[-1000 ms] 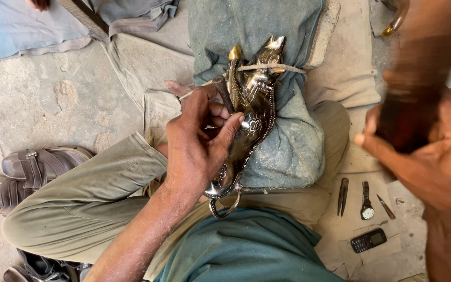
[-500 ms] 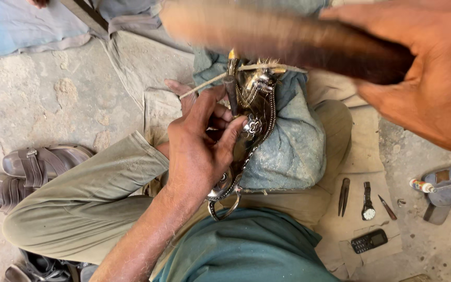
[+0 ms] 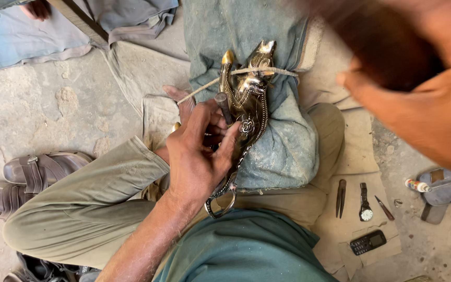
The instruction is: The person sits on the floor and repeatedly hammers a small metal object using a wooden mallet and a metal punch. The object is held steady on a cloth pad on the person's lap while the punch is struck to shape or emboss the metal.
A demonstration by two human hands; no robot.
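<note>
Left hand point(image 3: 197, 156) pinched a punch point(image 3: 223, 107) on the half-chased, tied-down metal piece point(image 3: 246, 112); blurred right hand point(image 3: 418, 99) gripped a mallet point(image 3: 387, 44)

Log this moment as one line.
left hand: steadies punch on metal ornament | right hand: raised, blurred | cloth pad: underneath

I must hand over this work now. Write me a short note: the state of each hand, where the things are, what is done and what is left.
Left hand: holds a small punch upright on the ornate metal piece.
Right hand: raised at upper right, gripping a dark blurred tool; which tool, I cannot tell.
Metal piece: tied with string onto a blue cloth bundle over the lap.
Done: much of the surface already bears pattern.
Left: not visible how much.
Beside the right knee: small tools, a wristwatch, a phone.
</note>
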